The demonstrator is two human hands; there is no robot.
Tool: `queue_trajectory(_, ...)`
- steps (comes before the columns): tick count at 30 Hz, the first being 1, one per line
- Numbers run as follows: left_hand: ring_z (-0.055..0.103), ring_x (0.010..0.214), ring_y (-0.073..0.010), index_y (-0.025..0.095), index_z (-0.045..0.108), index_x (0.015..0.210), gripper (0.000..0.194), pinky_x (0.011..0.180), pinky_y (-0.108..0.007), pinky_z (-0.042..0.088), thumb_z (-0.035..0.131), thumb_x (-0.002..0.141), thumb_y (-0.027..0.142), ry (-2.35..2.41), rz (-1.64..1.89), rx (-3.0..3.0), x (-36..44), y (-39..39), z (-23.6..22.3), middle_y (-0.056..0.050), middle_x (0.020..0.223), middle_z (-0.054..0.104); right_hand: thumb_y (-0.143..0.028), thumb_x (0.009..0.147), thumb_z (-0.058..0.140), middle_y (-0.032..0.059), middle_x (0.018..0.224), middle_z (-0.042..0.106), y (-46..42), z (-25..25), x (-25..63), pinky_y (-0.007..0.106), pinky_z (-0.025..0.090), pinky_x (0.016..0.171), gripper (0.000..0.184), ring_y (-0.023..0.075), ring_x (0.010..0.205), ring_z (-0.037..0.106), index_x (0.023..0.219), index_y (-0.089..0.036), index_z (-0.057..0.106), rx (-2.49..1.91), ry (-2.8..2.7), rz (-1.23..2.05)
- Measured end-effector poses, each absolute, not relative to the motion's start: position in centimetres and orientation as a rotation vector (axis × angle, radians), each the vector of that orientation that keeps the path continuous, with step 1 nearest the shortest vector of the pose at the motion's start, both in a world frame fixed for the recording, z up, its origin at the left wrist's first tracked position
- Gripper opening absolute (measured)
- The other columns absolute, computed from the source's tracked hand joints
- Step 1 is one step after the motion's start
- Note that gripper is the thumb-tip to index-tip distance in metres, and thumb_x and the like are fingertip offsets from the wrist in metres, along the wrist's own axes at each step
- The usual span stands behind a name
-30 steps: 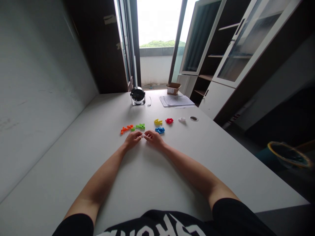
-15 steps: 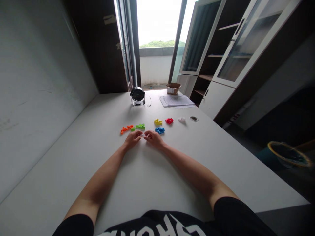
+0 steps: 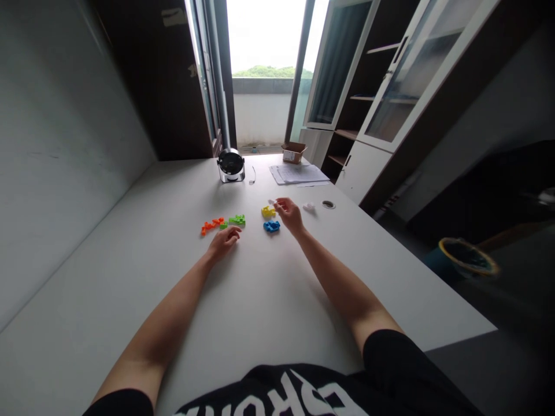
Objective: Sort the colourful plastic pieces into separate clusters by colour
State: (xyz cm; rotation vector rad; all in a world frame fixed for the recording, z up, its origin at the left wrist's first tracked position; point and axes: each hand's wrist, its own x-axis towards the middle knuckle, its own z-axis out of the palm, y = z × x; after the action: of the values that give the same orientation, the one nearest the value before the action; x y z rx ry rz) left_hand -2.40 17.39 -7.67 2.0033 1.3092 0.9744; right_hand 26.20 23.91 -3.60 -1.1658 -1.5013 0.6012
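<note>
My right hand (image 3: 288, 215) reaches forward over the white table (image 3: 130, 300), with a small white plastic piece (image 3: 272, 201) pinched at its fingertips. It covers the spot where the red piece lay, so that piece is hidden. Just beside it are a yellow plastic piece (image 3: 268, 212) and a blue plastic piece (image 3: 272, 226). Another white piece (image 3: 309, 205) lies past my fingers. My left hand (image 3: 224, 242) rests empty on the table, close to a green plastic piece (image 3: 237, 220), a small green piece (image 3: 223, 225) and an orange plastic piece (image 3: 211, 226).
A round black-and-silver desk fan (image 3: 230, 165) and a cardboard box (image 3: 293, 152) stand at the far end, with papers (image 3: 299, 173) next to the box. The table has a cable grommet (image 3: 328, 204). Glass-door cabinets (image 3: 359, 115) stand to the right, and a bin (image 3: 468, 257) sits on the floor.
My hands have come apart. The right hand moved forward and right over the red piece, taking the small white piece with it. The left hand stayed near the green pieces, and the view shifted slightly.
</note>
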Motion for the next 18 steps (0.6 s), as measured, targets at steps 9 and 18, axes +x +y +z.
queue_trajectory(9, 0.061, 0.073, -0.0150, 0.021, 0.069, 0.101, 0.028, 0.069, -0.025, 0.045, 0.052, 0.080, 0.017, 1.342, 0.931, 2.052, -2.2, 17.5, -7.5, 0.000, 0.084, 0.070, -0.040, 0.090, 0.051, 0.0118, 0.102, 0.067, 28.8, -3.1, 35.8, 0.035, 0.047, 0.085, 0.029, 0.0232, 0.091, 0.063, 0.107, -0.017, 0.055, -1.554, -1.318, -0.064)
queue_trajectory(18, 0.060, 0.073, -0.0159, 0.021, 0.069, 0.099, 0.025, 0.070, -0.026, 0.046, 0.052, 0.081, 0.019, 1.358, 0.915, 2.071, -2.0, 17.7, -7.6, -0.001, 0.083, 0.069, -0.029, 0.084, 0.058, 0.0159, 0.105, 0.062, 30.5, -5.7, 38.3, 0.036, 0.040, 0.082, 0.026, 0.0302, 0.100, 0.052, 0.107, -0.016, 0.059, -1.934, -1.629, -0.261)
